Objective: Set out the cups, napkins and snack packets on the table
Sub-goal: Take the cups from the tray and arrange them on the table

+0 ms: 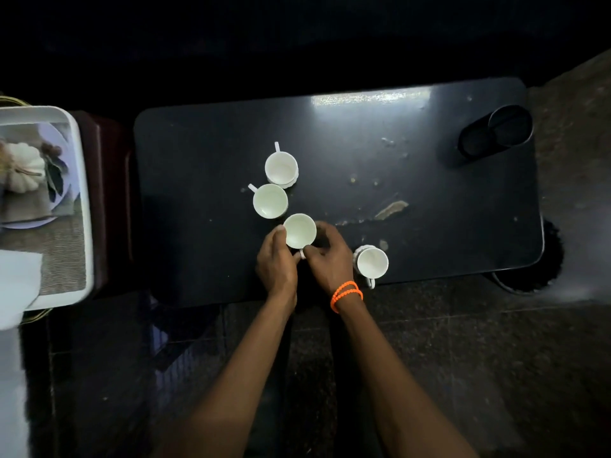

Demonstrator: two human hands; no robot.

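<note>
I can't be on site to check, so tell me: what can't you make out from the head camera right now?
- Handle of the held cup: mostly covered by the left hand and right hand.
- White tray: cut off by the left edge, contents blurred.
- Napkins, snack packets: not identifiable.
- Beyond the table: too dark.

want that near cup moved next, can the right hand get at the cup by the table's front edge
Probably yes: the cup stands alone just right of the right hand with nothing between, though that hand is busy on the held cup.
</note>
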